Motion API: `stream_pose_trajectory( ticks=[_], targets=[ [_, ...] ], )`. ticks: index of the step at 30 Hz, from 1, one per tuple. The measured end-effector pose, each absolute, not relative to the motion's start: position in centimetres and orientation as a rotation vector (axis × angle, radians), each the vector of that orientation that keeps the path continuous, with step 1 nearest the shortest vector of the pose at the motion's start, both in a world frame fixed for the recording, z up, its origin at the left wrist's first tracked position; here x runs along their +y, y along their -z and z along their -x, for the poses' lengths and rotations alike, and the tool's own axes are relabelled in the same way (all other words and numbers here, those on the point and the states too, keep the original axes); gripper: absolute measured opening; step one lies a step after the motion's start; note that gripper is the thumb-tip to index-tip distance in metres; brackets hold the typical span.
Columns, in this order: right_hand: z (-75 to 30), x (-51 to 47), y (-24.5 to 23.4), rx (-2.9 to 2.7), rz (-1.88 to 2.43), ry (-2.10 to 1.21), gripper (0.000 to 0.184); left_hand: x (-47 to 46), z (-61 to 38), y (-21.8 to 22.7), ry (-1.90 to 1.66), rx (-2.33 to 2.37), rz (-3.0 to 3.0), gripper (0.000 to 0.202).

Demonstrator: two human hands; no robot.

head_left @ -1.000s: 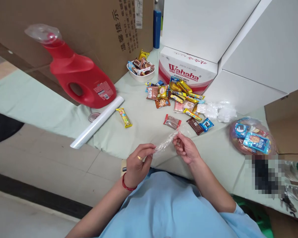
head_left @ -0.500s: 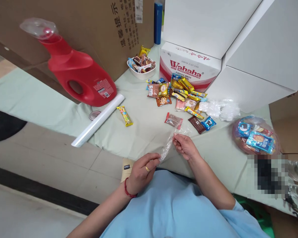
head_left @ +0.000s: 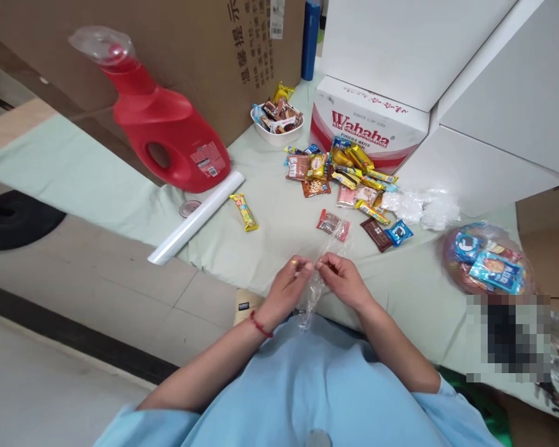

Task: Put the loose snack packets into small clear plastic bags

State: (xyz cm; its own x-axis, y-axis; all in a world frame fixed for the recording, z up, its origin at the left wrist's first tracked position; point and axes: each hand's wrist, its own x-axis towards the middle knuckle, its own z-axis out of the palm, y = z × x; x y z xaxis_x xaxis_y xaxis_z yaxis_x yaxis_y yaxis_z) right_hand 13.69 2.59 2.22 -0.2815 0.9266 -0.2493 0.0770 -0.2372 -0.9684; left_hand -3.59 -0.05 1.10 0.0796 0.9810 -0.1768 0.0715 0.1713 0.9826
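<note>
Fingertips nearly meeting, your left hand (head_left: pixel 289 287) and right hand (head_left: pixel 345 282) pinch crinkled clear plastic (head_left: pixel 313 298) over the near edge of the surface (head_left: pixel 274 245).
Its far end overlaps the red-ended packet (head_left: pixel 334 225); contact cannot be judged. A hard tug could tear the thin plastic, and a sweep right might nudge the brown packet (head_left: pixel 375 234).

Red jug (head_left: pixel 190 133): left of the grip and beyond it
Brown carton (head_left: pixel 200 53): behind the jug, left beyond the grip
Wahaha box (head_left: pixel 363 129): beyond the grip, to its right
Blue cylinder (head_left: pixel 310 43): far beyond the grip
</note>
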Motion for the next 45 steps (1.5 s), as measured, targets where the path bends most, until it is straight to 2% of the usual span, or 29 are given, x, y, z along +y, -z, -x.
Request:
stream_pose_trajectory(
  ticks=[4,11,19,25,27,30,35,39,42,45],
  targets=[
    [-14.0,2.3,-2.7,-1.475,1.291,-1.451,0.034,1.4,0.8,-0.6,-1.112,1.281,-0.988,0.032],
    [-17.4,1.2,-2.6,-1.212,1.397,-1.501,0.039,2.2,1.8,0.8,-1.282,1.369,-0.653,0.035],
    [-21.5,-0.2,-1.6,-1.091,1.535,-1.489,0.044,2.3,3.9,1.2,-1.268,1.347,-0.695,0.038],
    [-21.8,0.8,-0.7,-1.604,1.601,-0.889,0.046,1.4,3.0,1.1,-1.181,1.231,-0.843,0.036],
    [-21.2,1.6,-0.7,-1.724,1.508,-0.816,0.037,1.1,2.8,1.0,-1.13,1.198,-0.895,0.036],
    [-20.4,2.9,-1.0,-1.654,1.384,-0.865,0.026,0.8,3.0,0.7,-1.065,1.164,-0.952,0.038],
    [-19.4,4.1,-1.1,-1.053,1.416,-1.218,0.039,0.5,4.3,1.1,-1.079,1.232,-0.927,0.034],
    [-18.3,4.1,-0.9,-0.932,1.454,-1.342,0.044,0.4,5.1,1.8,-1.05,1.3,-0.912,0.021],
    [-17.4,3.8,-0.9,-0.996,1.454,-1.37,0.042,0.6,5.0,1.2,-1.103,1.314,-1.006,0.04],
    [-16.7,3.6,-1.1,-1.061,1.46,-1.37,0.041,1.4,4.0,0.2,-1.114,1.484,-1.346,0.053]
  ],
)
